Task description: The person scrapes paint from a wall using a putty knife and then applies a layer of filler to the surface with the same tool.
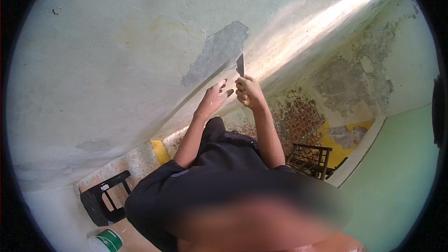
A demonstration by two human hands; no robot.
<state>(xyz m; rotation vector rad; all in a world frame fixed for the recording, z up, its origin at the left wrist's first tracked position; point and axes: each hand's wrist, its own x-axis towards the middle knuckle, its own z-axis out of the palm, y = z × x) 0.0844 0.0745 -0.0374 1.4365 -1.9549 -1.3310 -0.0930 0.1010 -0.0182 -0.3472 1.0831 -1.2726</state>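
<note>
In front of my chest, my right hand (249,92) is wrapped round the handle of a putty knife (240,63). The thin grey blade points up, its edge overlapping the lower right corner of a bare grey patch (219,49) on the pale painted wall (116,56). My left hand (216,97) is raised just left of it, fingers apart and bent, with nothing in them. Dark smudges mark the left fingertips, and white specks dot both that hand and the forearm.
At the lower left are a black stool (100,203) and a white and green bucket (108,241). A dark metal rack (312,159) sits low at the right. The right-hand wall has more peeled patches (343,84); a pale green surface (396,168) borders it.
</note>
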